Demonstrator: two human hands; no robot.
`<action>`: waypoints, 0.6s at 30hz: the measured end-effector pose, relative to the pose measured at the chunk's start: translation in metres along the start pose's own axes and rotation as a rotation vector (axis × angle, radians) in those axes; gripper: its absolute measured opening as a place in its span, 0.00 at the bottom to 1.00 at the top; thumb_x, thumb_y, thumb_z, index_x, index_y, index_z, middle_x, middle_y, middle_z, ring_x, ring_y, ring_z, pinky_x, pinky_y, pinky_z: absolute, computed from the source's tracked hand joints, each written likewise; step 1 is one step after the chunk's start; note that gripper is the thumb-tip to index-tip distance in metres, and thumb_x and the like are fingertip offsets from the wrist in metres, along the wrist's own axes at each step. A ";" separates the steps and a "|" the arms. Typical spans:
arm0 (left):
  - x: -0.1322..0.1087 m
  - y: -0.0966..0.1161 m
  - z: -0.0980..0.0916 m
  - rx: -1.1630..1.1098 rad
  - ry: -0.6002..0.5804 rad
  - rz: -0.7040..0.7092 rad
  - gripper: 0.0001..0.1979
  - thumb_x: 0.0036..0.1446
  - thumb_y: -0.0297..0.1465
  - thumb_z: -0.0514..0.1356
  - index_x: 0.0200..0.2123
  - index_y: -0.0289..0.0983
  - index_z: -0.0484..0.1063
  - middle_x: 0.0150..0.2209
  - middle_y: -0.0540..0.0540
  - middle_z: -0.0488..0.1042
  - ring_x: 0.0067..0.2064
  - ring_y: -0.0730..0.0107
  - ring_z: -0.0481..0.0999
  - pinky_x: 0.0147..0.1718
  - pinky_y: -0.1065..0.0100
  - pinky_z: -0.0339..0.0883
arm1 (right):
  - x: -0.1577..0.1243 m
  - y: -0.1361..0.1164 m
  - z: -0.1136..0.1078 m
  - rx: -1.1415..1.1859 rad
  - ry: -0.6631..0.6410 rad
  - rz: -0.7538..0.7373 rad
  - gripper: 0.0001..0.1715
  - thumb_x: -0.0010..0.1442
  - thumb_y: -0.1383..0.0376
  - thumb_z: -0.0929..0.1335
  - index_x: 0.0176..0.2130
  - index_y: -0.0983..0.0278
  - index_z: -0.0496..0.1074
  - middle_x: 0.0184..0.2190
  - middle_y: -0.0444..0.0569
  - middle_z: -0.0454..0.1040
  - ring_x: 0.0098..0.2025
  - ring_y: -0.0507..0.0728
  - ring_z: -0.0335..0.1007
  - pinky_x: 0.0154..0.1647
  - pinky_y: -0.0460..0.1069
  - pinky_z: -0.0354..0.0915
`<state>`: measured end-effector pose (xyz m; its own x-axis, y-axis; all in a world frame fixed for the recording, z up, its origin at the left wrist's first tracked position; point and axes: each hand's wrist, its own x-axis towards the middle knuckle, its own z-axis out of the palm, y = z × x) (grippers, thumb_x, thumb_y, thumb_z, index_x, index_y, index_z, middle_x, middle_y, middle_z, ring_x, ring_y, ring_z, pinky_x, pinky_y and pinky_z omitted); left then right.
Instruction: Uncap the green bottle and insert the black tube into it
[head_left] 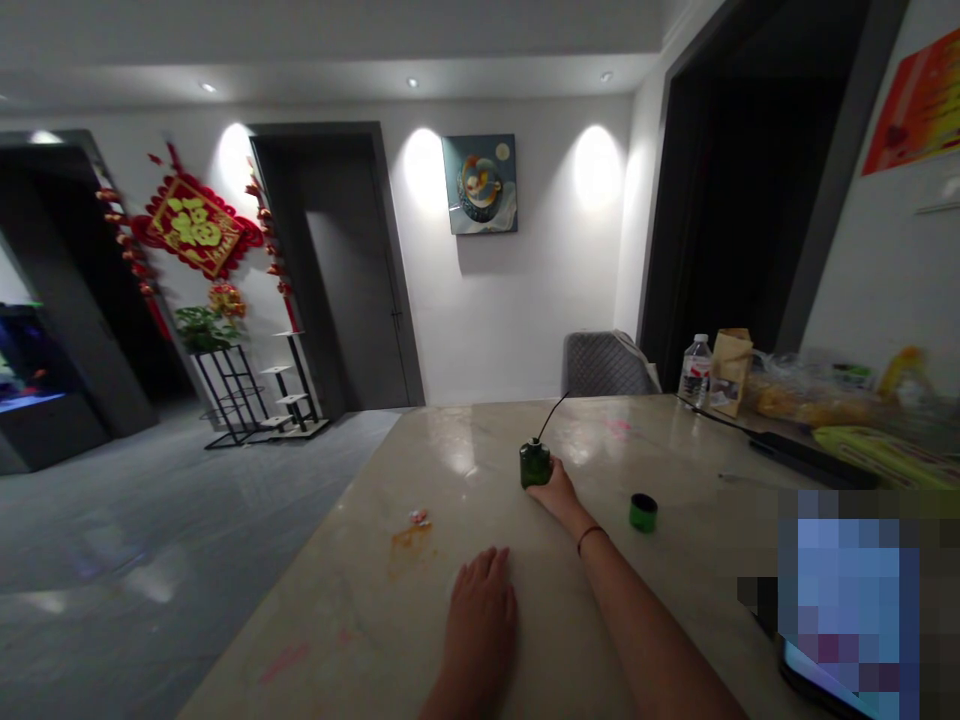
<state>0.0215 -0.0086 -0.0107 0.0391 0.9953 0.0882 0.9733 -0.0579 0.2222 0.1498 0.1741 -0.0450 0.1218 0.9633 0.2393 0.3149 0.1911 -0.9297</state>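
My right hand (553,486) is stretched far out over the pale marble table (465,450) and is closed around a small dark green bottle (534,464) that stands upright with a thin black stick rising from its neck. A green cap (643,512) sits on the table to the right of my right wrist. My left hand (481,605) lies flat on the tabletop near me, fingers together and stretched out, holding nothing.
An orange smear with a small wrapper (414,530) marks the table left of my hands. At the far right stand a water bottle (695,370), a paper bag (730,372), food bags and a dark flat device (810,460). A grey chair (606,364) stands behind the table.
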 end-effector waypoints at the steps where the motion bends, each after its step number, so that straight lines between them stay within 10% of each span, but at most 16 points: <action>1: 0.000 0.000 0.001 -0.003 0.008 0.004 0.25 0.55 0.27 0.43 0.56 0.33 0.58 0.58 0.41 0.61 0.58 0.63 0.59 0.59 0.58 0.47 | 0.000 0.001 -0.001 0.009 -0.009 -0.007 0.42 0.35 0.71 0.68 0.51 0.67 0.57 0.47 0.56 0.69 0.47 0.62 0.67 0.46 0.53 0.63; 18: -0.002 -0.004 0.000 -0.044 -0.008 0.010 0.25 0.55 0.29 0.44 0.57 0.33 0.57 0.59 0.43 0.59 0.60 0.65 0.56 0.59 0.62 0.47 | -0.010 0.000 -0.005 -0.120 -0.005 -0.119 0.35 0.39 0.63 0.69 0.48 0.66 0.61 0.42 0.55 0.70 0.46 0.63 0.67 0.48 0.55 0.61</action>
<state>0.0181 -0.0099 -0.0121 0.0510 0.9952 0.0834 0.9619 -0.0714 0.2638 0.1534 0.1632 -0.0462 0.0722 0.9363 0.3438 0.4373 0.2801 -0.8546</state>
